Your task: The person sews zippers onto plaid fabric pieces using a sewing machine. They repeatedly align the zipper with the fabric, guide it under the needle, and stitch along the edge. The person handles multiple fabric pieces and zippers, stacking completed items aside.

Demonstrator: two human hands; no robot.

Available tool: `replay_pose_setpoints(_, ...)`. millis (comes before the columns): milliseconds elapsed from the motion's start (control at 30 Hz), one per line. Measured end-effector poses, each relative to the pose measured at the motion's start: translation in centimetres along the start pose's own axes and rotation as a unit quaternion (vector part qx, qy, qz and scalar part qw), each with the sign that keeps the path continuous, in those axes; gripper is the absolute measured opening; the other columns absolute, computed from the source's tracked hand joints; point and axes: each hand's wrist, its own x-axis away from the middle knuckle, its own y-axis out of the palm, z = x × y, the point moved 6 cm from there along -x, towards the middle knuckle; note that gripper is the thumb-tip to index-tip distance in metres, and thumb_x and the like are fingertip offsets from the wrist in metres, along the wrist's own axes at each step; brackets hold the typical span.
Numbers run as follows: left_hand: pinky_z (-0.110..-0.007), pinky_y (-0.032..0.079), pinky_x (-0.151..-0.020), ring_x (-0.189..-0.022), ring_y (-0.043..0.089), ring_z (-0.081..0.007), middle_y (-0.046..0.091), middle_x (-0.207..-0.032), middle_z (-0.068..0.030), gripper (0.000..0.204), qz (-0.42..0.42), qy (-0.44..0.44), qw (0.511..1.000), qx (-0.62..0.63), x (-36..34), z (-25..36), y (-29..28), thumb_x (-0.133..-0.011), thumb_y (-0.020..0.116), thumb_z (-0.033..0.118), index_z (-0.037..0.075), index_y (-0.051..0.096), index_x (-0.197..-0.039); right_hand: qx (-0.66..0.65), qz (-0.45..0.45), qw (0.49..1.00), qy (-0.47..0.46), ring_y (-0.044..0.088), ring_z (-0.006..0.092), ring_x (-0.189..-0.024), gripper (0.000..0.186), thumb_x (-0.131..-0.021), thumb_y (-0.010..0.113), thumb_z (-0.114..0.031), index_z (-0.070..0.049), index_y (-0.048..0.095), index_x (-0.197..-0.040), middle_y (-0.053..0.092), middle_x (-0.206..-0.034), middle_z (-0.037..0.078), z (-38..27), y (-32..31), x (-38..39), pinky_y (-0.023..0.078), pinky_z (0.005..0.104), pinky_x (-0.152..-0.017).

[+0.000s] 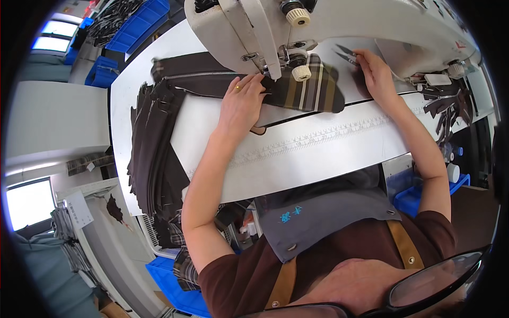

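Observation:
My left hand (241, 103) presses its fingers onto a dark brown fabric piece (204, 91) with a zipper, just left of the sewing machine's (273, 66) needle area. The fabric runs under the machine head, and a plaid section (318, 87) with a rounded end comes out on the right. Behind the machine head, part of the fabric is hidden. Over the right side of the table, my right hand (375, 77) is closed around a small pair of thread snips (347, 54), blades pointing left and apart from the fabric.
A stack of dark fabric pieces (154, 153) hangs over the table's left edge. Ruler markings (307, 140) run along the white tabletop (318, 159). Dark scraps (448, 103) lie at the far right. Blue bins (139, 25) stand at the back left, another blue bin (180, 289) below.

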Motion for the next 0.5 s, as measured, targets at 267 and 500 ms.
replay_pose_setpoints(267, -0.038, 0.027, -0.106, -0.089, 0.056, -0.0088, 0.066, -0.102, -0.0131, 0.014, -0.141, -0.220, 0.865, 0.429, 4.4, -0.4, -1.0, -0.081, 0.060, 0.004, -0.001, 0.059, -0.094, -0.156, -0.056, 0.968, 0.190, 0.039, 0.0069, -0.056, 0.027, -0.091, 0.056, -0.029, -0.003, 0.061, -0.095, 0.048, -0.061, 0.000, 2.8, -1.2, -0.6, 0.035, 0.0254, -0.052)
replay_pose_setpoints(500, -0.048, 0.012, -0.111, -0.105, 0.059, -0.0212, 0.064, -0.111, -0.0170, 0.008, -0.142, -0.191, 0.787, 0.569, 13.4, 4.8, -3.3, -0.081, 0.061, 0.008, 0.002, 0.058, -0.086, -0.082, -0.121, 0.975, -0.165, 0.051, 0.0160, -0.057, 0.032, -0.076, 0.071, -0.032, -0.009, 0.060, -0.096, 0.058, -0.073, 0.002, -9.3, -1.4, 1.5, 0.042, 0.0301, -0.056)
